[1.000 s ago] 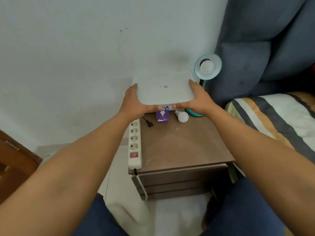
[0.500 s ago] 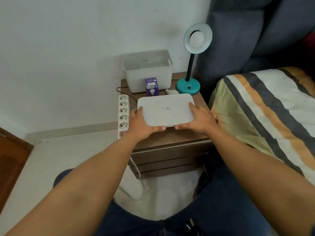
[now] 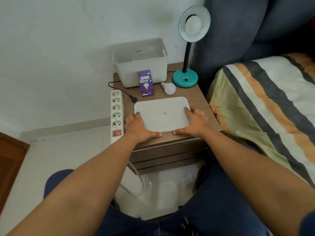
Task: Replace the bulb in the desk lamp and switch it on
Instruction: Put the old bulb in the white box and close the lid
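A teal desk lamp (image 3: 185,79) stands at the back right of the wooden nightstand (image 3: 202,103), with a white bulb in its shade (image 3: 193,26). A loose white bulb (image 3: 168,88) lies in front of the lamp base, beside a purple bulb box (image 3: 145,86). A flat white lid (image 3: 162,114) rests on the nightstand's front. My left hand (image 3: 139,128) grips its left edge and my right hand (image 3: 194,124) grips its right edge. The lamp's black plug (image 3: 134,99) lies unplugged just behind the lid.
An open white bin (image 3: 139,63) stands at the back against the wall. A white power strip (image 3: 116,114) with a red switch lies along the nightstand's left edge. A striped bed (image 3: 265,103) and grey headboard are at the right.
Both hands have brought the lid down from the bin and toward me onto the front of the nightstand. The bin now stands open.
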